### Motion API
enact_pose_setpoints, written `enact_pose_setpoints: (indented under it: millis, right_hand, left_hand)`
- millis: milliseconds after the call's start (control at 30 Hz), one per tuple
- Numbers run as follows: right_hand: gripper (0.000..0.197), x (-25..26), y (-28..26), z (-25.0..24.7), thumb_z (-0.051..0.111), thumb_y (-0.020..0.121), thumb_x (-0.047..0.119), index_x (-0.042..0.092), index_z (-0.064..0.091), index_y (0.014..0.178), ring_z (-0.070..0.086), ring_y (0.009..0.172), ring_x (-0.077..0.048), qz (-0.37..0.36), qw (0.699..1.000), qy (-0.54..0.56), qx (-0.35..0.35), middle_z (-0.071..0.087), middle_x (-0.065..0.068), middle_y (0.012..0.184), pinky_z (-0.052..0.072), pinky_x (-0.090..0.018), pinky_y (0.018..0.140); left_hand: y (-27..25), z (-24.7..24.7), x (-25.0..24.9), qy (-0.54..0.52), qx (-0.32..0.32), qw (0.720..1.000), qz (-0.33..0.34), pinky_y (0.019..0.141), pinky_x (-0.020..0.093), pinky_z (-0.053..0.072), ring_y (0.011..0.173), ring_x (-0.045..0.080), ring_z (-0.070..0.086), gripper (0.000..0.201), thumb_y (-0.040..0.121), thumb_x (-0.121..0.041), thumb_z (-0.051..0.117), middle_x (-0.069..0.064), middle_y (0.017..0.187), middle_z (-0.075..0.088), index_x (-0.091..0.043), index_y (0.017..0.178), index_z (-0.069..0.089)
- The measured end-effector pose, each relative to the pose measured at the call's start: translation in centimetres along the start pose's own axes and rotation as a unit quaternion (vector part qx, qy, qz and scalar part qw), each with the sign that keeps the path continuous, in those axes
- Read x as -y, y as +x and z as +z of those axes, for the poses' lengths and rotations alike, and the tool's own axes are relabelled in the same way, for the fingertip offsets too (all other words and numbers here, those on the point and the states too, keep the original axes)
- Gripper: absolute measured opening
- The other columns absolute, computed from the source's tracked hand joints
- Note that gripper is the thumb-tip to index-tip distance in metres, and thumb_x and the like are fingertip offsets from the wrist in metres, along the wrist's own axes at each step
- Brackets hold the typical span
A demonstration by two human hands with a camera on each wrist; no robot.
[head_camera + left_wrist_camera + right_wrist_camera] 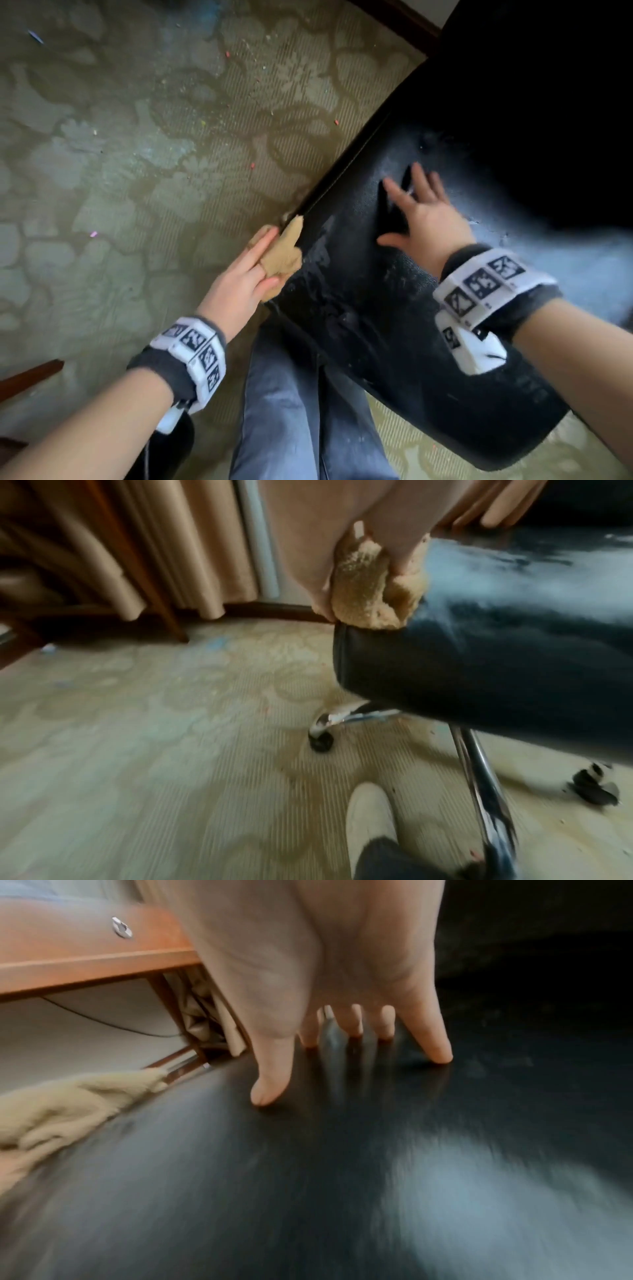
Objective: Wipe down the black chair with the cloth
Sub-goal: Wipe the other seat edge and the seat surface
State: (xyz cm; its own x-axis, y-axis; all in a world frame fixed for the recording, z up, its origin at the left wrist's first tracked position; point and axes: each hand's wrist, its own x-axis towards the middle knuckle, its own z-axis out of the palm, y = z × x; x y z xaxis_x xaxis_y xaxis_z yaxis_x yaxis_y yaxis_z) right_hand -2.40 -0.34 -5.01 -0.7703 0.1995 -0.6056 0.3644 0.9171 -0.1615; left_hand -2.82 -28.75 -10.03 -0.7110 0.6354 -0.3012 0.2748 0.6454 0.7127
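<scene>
The black chair (pixel 376 325) fills the right side, its leather seat streaked with pale dust. A bunched tan cloth (pixel 284 253) sits on the seat's left edge. My left hand (pixel 246 274) holds it there, and in the left wrist view the thumb and fingers (pixel 387 528) wrap the cloth (pixel 366 588) against the seat's corner (pixel 479 669). Spread flat, my right hand (pixel 428 212) rests on the middle of the seat. Its fingertips (pixel 438 1053) press the black surface (pixel 274 1177), with the cloth (pixel 68 1110) off to the left.
Patterned beige carpet (pixel 137 154) with scattered crumbs lies to the left. The chrome chair base (pixel 479 777) and casters (pixel 322 742) stand under the seat. My jeans leg (pixel 301 411) and white shoe (pixel 371 818) are close to it. Curtains (pixel 154 547) and a wooden desk (pixel 85 955) stand behind.
</scene>
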Motion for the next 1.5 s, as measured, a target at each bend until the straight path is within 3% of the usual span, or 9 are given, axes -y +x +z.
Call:
enact_pose_setpoints:
  millis: [233, 367, 500, 600, 833, 1033, 1166, 1366, 1500]
  right_hand:
    - [0.094, 0.3, -0.9, 1.5, 0.067, 0.080, 0.035, 0.035, 0.001, 0.147, -0.018, 0.143, -0.028, -0.006, 0.999, -0.018, 0.038, -0.020, -0.003, 0.156, 0.023, -0.067, 0.107]
    - [0.093, 0.1, -0.9, 1.7, 0.066, 0.081, 0.036, 0.034, 0.000, 0.147, -0.019, 0.143, -0.029, -0.018, 0.999, -0.022, 0.038, -0.021, -0.004, 0.156, 0.023, -0.066, 0.107]
    - [0.095, 0.0, -0.6, 1.9, 0.067, 0.080, 0.037, 0.034, 0.000, 0.146, -0.019, 0.143, -0.029, -0.018, 0.999, -0.021, 0.041, -0.021, -0.003, 0.156, 0.022, -0.068, 0.107]
    - [0.096, -0.1, -0.5, 1.9, 0.068, 0.079, 0.037, 0.034, 0.000, 0.146, -0.020, 0.143, -0.030, -0.017, 0.998, -0.022, 0.049, -0.022, -0.003, 0.156, 0.021, -0.069, 0.106]
    - [0.094, 0.0, -0.3, 1.9, 0.067, 0.080, 0.034, 0.034, 0.001, 0.147, -0.021, 0.142, -0.031, -0.018, 0.998, -0.022, 0.055, -0.022, -0.005, 0.155, 0.020, -0.070, 0.106]
    - [0.095, 0.0, -0.3, 2.1, 0.067, 0.080, 0.036, 0.032, -0.001, 0.147, -0.021, 0.142, -0.033, -0.018, 0.998, -0.031, 0.051, -0.023, -0.007, 0.155, 0.021, -0.070, 0.105]
    - [0.094, 0.0, -0.3, 2.2, 0.066, 0.081, 0.035, 0.033, -0.002, 0.147, -0.020, 0.142, -0.032, -0.018, 0.998, -0.040, 0.048, -0.023, -0.006, 0.155, 0.023, -0.069, 0.105]
    - [0.092, -0.2, -0.2, 2.3, 0.065, 0.084, 0.030, 0.035, -0.003, 0.146, -0.018, 0.143, -0.032, -0.021, 0.998, -0.058, 0.033, -0.021, -0.006, 0.156, 0.027, -0.068, 0.105]
    - [0.094, -0.1, -0.3, 1.9, 0.066, 0.081, 0.039, 0.034, -0.001, 0.147, -0.019, 0.143, -0.032, -0.020, 0.997, -0.047, 0.049, -0.021, -0.006, 0.156, 0.026, -0.068, 0.105]
  left_hand:
    - [-5.3, 1.9, 0.5, -0.063, -0.081, 0.984, -0.145, 0.099, -0.007, 0.015, 0.123, -0.009, 0.031, 0.055, 0.085, 0.011, 0.051, -0.056, 0.131, 0.013, -0.013, 0.135, 0.045]
    - [-0.7, 0.3, -2.5, -0.004, -0.171, 0.983, -0.059, 0.101, -0.003, 0.020, 0.123, 0.000, 0.037, 0.036, 0.083, 0.011, 0.054, -0.020, 0.143, 0.031, 0.003, 0.118, 0.058]
    - [1.7, 2.9, -4.6, 0.034, -0.060, 0.995, 0.079, 0.117, 0.024, 0.015, 0.139, 0.017, 0.024, 0.041, 0.089, 0.011, 0.042, 0.010, 0.146, 0.034, 0.000, 0.128, 0.049]
    - [0.2, 4.6, -3.3, 0.061, -0.047, 0.993, 0.086, 0.115, 0.043, 0.019, 0.141, 0.025, 0.022, 0.048, 0.089, 0.010, 0.036, 0.008, 0.145, 0.037, -0.008, 0.133, 0.044]
    - [-7.3, 3.3, -1.4, 0.067, -0.004, 0.997, 0.032, 0.116, 0.028, 0.018, 0.139, 0.021, 0.028, 0.073, 0.075, 0.027, 0.039, -0.003, 0.148, 0.037, -0.014, 0.135, 0.045]
    - [0.9, -0.1, -4.2, 0.057, -0.100, 0.990, 0.084, 0.116, 0.040, 0.019, 0.139, 0.027, 0.028, 0.047, 0.088, 0.012, 0.032, 0.010, 0.145, 0.037, -0.003, 0.129, 0.049]
    - [6.1, 2.4, -5.8, 0.085, -0.061, 0.989, 0.108, 0.116, 0.037, 0.021, 0.140, 0.025, 0.025, 0.056, 0.082, 0.021, 0.038, 0.007, 0.145, 0.038, -0.006, 0.130, 0.050]
    - [2.8, 4.6, -5.4, 0.099, -0.050, 0.988, 0.107, 0.112, 0.042, 0.029, 0.137, 0.021, 0.032, 0.048, 0.089, 0.006, 0.029, 0.003, 0.139, 0.048, -0.010, 0.126, 0.056]
    - [-3.2, 5.1, -4.2, 0.076, 0.054, 0.982, 0.164, 0.108, 0.046, 0.032, 0.135, 0.021, 0.035, 0.041, 0.092, 0.001, 0.035, 0.003, 0.138, 0.049, -0.011, 0.122, 0.058]
